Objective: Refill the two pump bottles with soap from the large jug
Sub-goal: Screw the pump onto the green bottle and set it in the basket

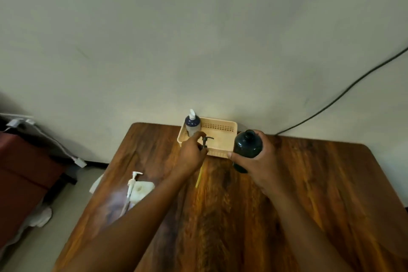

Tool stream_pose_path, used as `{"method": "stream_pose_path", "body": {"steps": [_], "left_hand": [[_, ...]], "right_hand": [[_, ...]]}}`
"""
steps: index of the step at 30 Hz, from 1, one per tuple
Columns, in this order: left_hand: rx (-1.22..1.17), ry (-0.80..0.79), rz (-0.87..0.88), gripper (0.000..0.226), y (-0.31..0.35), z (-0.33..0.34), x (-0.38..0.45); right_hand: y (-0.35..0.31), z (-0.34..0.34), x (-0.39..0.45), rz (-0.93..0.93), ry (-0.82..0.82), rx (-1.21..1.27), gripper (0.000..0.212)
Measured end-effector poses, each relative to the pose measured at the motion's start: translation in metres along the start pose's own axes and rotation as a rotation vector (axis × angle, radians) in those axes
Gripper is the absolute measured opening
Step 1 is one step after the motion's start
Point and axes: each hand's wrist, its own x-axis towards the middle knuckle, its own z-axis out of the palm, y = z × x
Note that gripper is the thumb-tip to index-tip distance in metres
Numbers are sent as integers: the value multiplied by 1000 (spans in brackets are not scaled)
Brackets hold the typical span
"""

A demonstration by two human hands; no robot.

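Just beside the basket (223, 127), your right hand (256, 161) wraps the dark bottle (247, 146), its neck uncapped.
Left hand (192, 152) pinches the pump head (206, 141); lift its yellow tube (199, 175) clear, keeping the bottle upright.

A dark, round-shouldered pump bottle (247, 144) is held above the table, tilted, its neck uncapped. Its dark pump head (206, 140), with a yellowish dip tube (199, 176), is held just beside it. A second bottle (192, 123), dark-topped with a white pump, stands upright in the basket's left corner.
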Motion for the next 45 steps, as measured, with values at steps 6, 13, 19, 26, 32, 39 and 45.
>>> {"method": "stream_pose_path", "body": {"steps": [6, 13, 19, 26, 32, 39, 45], "left_hand": [[-59, 226, 119, 43, 31, -132, 13], [-141, 355, 357, 42, 126, -251, 5], [-185, 429, 557, 39, 218, -321, -13], [-243, 489, 702, 42, 300, -365, -32], [-272, 491, 771, 40, 331, -367, -42], [-296, 472, 763, 40, 333, -352, -45], [-275, 472, 765, 41, 323, -335, -45]], "right_hand": [[-70, 58, 22, -105, -65, -2, 67], [-140, 90, 42, -222, -38, 39, 75], [-197, 85, 55, -272, -30, 52, 73], [-244, 65, 60, -361, -11, 75, 68], [-259, 55, 57, -384, 9, 78, 69], [-265, 48, 52, -393, 19, 82, 64], [-268, 45, 49, -397, 29, 86, 65]]}}
